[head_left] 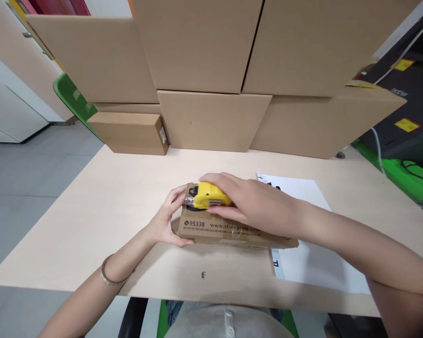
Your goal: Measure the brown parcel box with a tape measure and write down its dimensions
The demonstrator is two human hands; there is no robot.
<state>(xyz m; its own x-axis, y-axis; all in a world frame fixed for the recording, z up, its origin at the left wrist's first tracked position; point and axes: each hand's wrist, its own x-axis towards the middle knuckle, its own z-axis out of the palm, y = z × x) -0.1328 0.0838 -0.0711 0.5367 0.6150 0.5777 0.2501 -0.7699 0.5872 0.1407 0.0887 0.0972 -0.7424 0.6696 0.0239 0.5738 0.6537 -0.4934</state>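
Note:
A yellow tape measure (207, 193) lies against the upper side of a printed cardboard box (200, 230). My right hand (252, 199) is wrapped round the tape measure from the right, its forearm crossing over the box. A short length of blade (189, 201) sticks out of the case to the left. My left hand (169, 218) grips the left end of the box, fingers at the top by the blade's tip and thumb under the lower corner. Whether those fingers also pinch the blade is unclear. Part of the box's right side is hidden by my right hand.
White sheets (313, 263) lie to the right on the pale table (91, 225). A smaller closed carton (130, 134) stands at the back left. Tall cardboard panels (211, 122) line the back. Dark equipment (402, 108) stands at the far right, with a white cable.

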